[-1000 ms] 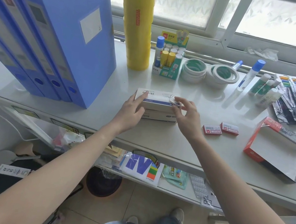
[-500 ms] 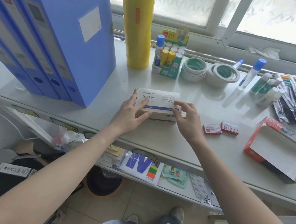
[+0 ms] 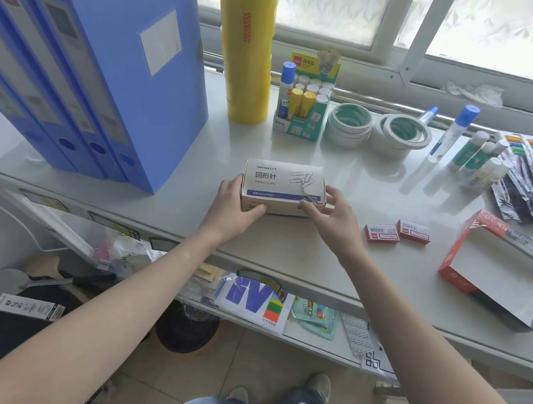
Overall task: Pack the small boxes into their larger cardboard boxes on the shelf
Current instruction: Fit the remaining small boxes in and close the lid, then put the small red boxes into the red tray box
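Note:
A white paper-clip box (image 3: 281, 183) with a blue stripe sits in the middle of the pale shelf top (image 3: 338, 247), its lid lying flat. My left hand (image 3: 233, 204) grips its left end. My right hand (image 3: 332, 211) presses fingertips on its front right corner. Two small red boxes (image 3: 397, 231) lie side by side to the right of my right hand. Further right lies a larger red cardboard box (image 3: 497, 271), open, with a white inside.
Blue file boxes (image 3: 90, 54) stand at the left, a tall stack of yellow tape rolls (image 3: 247, 43) behind. A glue-stick display (image 3: 304, 103), white tape rolls (image 3: 372, 131), glue bottles and packets line the back. A lower shelf holds packets.
The lid of the paper-clip box has gone down flat under my hands. My right hand slid from the top edge to the front right corner.

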Motion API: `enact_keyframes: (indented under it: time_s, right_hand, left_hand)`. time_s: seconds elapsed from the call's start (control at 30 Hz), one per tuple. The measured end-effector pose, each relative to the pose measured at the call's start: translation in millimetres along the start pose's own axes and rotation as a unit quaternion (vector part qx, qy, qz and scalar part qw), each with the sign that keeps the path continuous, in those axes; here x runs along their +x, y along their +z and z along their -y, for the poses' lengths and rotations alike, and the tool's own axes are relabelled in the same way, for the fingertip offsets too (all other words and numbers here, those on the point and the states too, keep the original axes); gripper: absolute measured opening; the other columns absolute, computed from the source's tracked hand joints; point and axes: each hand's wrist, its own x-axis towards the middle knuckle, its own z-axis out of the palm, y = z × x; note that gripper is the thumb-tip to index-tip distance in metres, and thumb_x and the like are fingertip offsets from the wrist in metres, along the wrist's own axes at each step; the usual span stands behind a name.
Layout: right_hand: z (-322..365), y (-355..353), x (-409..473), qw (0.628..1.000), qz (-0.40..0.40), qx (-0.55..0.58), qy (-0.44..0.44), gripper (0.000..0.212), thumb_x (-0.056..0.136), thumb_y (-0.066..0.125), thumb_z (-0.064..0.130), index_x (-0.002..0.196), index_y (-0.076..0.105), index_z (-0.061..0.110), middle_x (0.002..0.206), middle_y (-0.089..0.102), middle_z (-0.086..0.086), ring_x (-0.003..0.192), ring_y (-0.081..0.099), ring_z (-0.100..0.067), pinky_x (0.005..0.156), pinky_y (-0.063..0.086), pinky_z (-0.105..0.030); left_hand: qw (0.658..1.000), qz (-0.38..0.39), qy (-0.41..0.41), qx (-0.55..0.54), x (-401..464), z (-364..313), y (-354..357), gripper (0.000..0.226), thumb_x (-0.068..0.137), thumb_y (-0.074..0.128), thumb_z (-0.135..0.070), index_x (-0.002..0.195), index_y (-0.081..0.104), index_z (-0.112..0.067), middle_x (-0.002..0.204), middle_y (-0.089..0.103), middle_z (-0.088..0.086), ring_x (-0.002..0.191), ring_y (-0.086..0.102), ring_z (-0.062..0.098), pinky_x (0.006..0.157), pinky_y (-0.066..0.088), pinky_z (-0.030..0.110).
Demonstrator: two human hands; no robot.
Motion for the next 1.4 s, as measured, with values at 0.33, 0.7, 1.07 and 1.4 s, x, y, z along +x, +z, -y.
enact_keyframes:
  time_s: [0.33, 0.7, 1.07, 1.4]
  right_hand:
    - [20, 26, 18, 0.999, 0.007, 0.052, 0.01, 0.042, 0.085, 0.064, 0.027, 0.122, 0.052, 0.012, 0.122, 0.059, -0.012, 0.102, 0.062, -0.028, 0.095, 0.049, -0.044]
    - [42, 65, 39, 0.999, 0.006, 0.038, 0.009, 0.041, 0.085, 0.063, 0.022, 0.12, 0.048, 0.007, 0.123, 0.054, -0.016, 0.107, 0.057, -0.027, 0.088, 0.045, -0.034]
    - [41, 65, 42, 1.0, 0.027, 0.007, 0.006, 0.054, 0.085, 0.063, 0.029, 0.13, 0.04, 0.009, 0.132, 0.047, -0.014, 0.119, 0.051, -0.026, 0.099, 0.044, -0.037]
    - [34, 15, 27, 0.999, -0.027, -0.015, -0.031, 0.047, 0.087, 0.059, 0.022, 0.13, 0.045, 0.008, 0.133, 0.05, -0.009, 0.119, 0.051, -0.022, 0.097, 0.04, -0.03]
  left_hand:
    - [0.998, -0.012, -0.03, -0.058, 19, -3, -32, 0.052, 0.074, 0.068, -0.017, 0.124, 0.052, -0.019, 0.123, 0.051, 0.006, 0.109, 0.054, 0.019, 0.097, 0.046, 0.03]
    - [0.992, -0.006, -0.074, -0.099, 42, 16, -57, 0.056, 0.071, 0.07, -0.01, 0.124, 0.051, -0.016, 0.121, 0.062, 0.005, 0.108, 0.061, 0.021, 0.089, 0.048, 0.026]
    - [0.995, -0.014, -0.046, -0.091, 46, 17, -57, 0.08, 0.071, 0.072, -0.016, 0.14, 0.031, -0.015, 0.135, 0.05, 0.004, 0.125, 0.049, 0.019, 0.103, 0.041, 0.029]
    - [0.989, -0.065, 0.131, -0.014, 38, -40, -37, 0.066, 0.083, 0.065, -0.013, 0.142, 0.036, -0.013, 0.149, 0.036, 0.004, 0.139, 0.032, 0.016, 0.111, 0.021, 0.019]
